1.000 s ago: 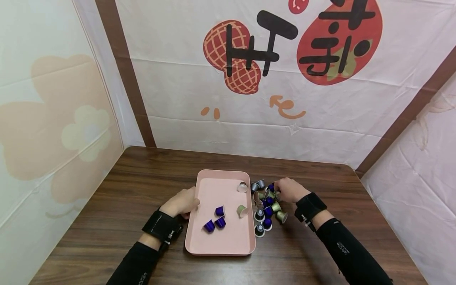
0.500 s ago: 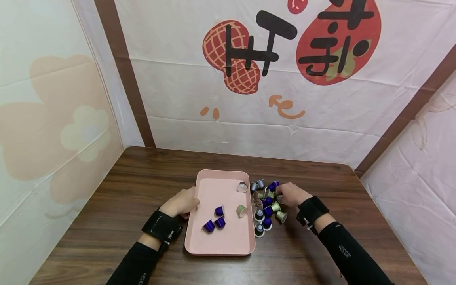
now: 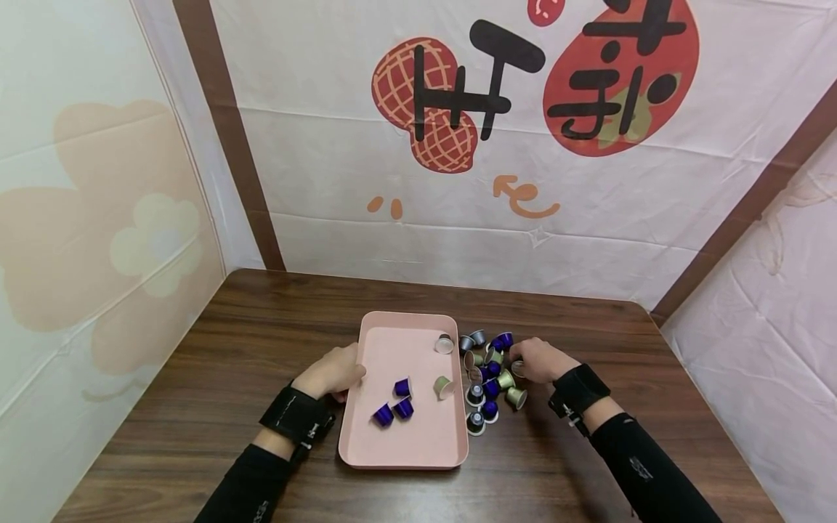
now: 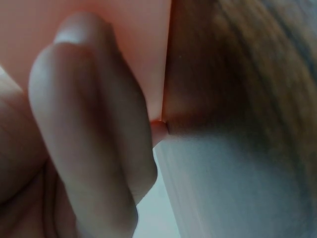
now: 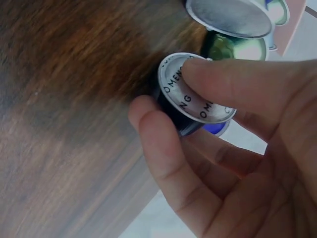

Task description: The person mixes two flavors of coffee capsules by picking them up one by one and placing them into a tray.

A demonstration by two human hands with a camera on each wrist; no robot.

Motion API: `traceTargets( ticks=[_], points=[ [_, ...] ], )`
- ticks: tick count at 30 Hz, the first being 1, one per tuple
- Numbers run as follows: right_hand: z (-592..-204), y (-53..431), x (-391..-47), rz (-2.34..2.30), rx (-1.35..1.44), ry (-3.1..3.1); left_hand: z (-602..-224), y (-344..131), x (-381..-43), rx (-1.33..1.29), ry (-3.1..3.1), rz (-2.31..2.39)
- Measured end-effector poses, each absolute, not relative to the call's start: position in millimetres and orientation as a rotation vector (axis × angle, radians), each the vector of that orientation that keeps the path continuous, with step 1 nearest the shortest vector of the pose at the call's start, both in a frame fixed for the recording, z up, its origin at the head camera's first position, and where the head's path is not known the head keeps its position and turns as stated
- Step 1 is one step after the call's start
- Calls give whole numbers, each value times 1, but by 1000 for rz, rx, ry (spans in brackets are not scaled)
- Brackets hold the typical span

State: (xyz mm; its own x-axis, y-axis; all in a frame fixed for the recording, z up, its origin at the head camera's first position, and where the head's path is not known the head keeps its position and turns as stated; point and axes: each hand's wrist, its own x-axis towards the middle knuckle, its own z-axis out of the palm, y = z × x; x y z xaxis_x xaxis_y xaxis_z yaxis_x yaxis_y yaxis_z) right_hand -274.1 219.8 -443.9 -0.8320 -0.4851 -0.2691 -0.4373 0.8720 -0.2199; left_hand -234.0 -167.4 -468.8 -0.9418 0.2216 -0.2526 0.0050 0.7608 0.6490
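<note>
Left hand (image 3: 333,370): fingers curled, gripping left rim of the one pink tray (image 3: 392,356). In tray: 5 coffee capsules, i.e. 3 blue capsules (image 3: 403,409), 1 green capsule (image 3: 442,388), 1 pale-lidded capsule (image 3: 445,345). Right of tray: mixed capsule pile (image 3: 491,388) (overlapping, can't give a total). Right hand (image 3: 539,361) at pile's right side, thumb and fingers nearly closed, pinching 1 dark capsule (image 5: 187,101), silver lid showing.

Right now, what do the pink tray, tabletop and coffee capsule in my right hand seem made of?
Pink tray: probably matte plastic, smooth and evenly coloured. Tabletop: wood or wood-look laminate, brown grain with a soft sheen. Coffee capsule in your right hand: likely a foil lid, silvery and printed; the dark body could be aluminium or plastic.
</note>
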Motion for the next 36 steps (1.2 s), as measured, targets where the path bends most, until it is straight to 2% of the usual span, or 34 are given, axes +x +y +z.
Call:
traceTargets(
  ticks=[14, 22, 36],
  points=[
    [-417, 199, -260, -340, -922, 2801, -469, -167, -235, 158, 2637, 971],
    [-403, 173, -251, -367, -991, 2790, -468, -168, -235, 144, 2623, 983],
    [-388, 116, -256, -277, -1151, 2745, -471, -168, -236, 160, 2634, 980]
  ],
)
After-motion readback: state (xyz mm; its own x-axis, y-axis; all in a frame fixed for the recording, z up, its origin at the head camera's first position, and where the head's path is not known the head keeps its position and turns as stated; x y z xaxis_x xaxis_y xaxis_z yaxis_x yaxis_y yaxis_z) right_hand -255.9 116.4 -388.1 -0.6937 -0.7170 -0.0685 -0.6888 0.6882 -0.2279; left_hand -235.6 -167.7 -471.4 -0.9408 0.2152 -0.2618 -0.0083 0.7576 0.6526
